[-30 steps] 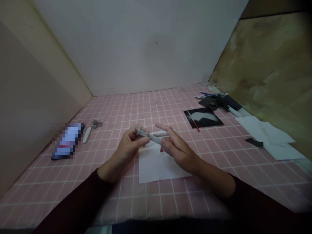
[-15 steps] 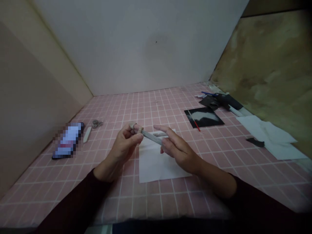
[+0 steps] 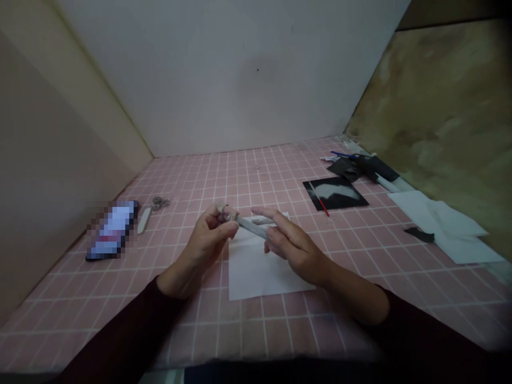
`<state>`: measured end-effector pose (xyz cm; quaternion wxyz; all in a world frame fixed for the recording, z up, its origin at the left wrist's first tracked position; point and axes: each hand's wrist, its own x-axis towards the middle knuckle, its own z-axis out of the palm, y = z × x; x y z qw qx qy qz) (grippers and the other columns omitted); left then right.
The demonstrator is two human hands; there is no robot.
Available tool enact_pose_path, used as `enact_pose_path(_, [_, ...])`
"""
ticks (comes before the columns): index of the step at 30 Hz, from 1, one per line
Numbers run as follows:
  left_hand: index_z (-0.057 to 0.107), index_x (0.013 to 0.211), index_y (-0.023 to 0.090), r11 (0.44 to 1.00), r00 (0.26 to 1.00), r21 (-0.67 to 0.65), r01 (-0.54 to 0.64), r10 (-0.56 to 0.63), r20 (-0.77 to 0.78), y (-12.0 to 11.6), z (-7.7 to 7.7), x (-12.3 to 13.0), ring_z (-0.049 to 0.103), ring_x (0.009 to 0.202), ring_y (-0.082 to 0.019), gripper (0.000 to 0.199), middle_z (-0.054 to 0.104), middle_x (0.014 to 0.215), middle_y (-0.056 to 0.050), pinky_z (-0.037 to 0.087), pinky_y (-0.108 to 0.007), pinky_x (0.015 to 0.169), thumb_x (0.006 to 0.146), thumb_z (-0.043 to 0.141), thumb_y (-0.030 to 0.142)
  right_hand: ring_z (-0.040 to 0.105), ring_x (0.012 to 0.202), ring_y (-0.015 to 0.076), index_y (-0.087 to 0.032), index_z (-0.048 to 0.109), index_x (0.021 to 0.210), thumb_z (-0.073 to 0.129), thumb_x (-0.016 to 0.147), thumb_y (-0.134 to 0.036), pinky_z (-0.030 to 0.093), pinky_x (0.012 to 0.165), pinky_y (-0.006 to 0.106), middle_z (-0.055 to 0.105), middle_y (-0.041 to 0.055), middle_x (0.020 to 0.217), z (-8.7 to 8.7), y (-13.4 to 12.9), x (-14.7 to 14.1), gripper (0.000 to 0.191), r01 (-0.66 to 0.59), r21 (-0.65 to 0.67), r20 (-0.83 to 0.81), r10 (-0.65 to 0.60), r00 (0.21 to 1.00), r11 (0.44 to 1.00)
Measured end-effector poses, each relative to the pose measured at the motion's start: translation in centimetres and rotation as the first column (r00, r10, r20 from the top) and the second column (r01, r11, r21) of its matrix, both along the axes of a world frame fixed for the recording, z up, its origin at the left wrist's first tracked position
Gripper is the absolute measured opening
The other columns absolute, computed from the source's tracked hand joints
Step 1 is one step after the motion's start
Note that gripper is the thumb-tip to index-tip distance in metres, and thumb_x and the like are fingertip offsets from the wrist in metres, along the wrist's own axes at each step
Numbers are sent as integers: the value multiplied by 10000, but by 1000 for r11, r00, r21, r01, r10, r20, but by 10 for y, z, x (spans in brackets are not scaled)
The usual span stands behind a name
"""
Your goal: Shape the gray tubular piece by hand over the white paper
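My right hand [image 3: 294, 245] is closed around a slim grey stick [image 3: 252, 228], index finger stretched out above it. At the stick's far end, my left hand [image 3: 210, 229] pinches with thumb and fingers, and a small pale lump or wrap [image 3: 231, 214] shows there; what it is made of I cannot make out. The stick slants down to the right. Both hands are above a white sheet of paper [image 3: 260, 274], which has a grey smudged patch [image 3: 262, 220] near its top edge, partly hidden by my right fingers.
On the left lie a phone [image 3: 113, 229] with a blurred screen, a flat white strip [image 3: 144, 220] and grey lumps [image 3: 159, 202]. To the right are a black-and-white picture [image 3: 340, 192] with a red stick [image 3: 323, 207] on it, dark scraps [image 3: 346, 168], more white paper [image 3: 456, 226] and a black scrap [image 3: 419, 233].
My left hand has shifted slightly to the right, along with the stick's end and the pale lump. My right hand has barely moved.
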<state>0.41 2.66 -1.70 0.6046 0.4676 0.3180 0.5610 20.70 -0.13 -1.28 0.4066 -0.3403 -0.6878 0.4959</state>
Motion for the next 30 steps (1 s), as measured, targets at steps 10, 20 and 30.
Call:
enact_pose_path(10, [654, 823, 174, 993, 992, -30, 118, -119, -44, -9, -4, 10, 519, 609, -79, 239, 586, 696, 38, 403, -195, 583, 687, 850, 186, 534, 693, 138, -189, 438, 1430, 396, 1039, -315, 464, 718, 322, 558, -11, 784, -1, 0, -3, 414, -17, 21, 17, 16, 1000, 1000])
enact_pose_path(20, [628, 809, 173, 999, 999, -23, 48, -49, -10, -5, -2, 4, 482, 602, -73, 281, 567, 714, 41, 377, -192, 562, 659, 862, 215, 487, 649, 121, -202, 467, 1397, 397, 1039, -297, 458, 651, 285, 514, -21, 773, 0, 0, -3, 377, -15, -34, -57, 13, 998, 999])
enact_pose_path(30, [633, 785, 168, 1000, 1000, -4, 17, -17, -5, -2, 0, 2, 479, 586, -72, 293, 571, 711, 39, 375, -199, 547, 631, 877, 222, 469, 633, 120, -192, 464, 1399, 388, 1045, -298, 451, 642, 284, 503, -23, 757, 0, 1, -1, 377, -30, -42, -58, 28, 998, 999])
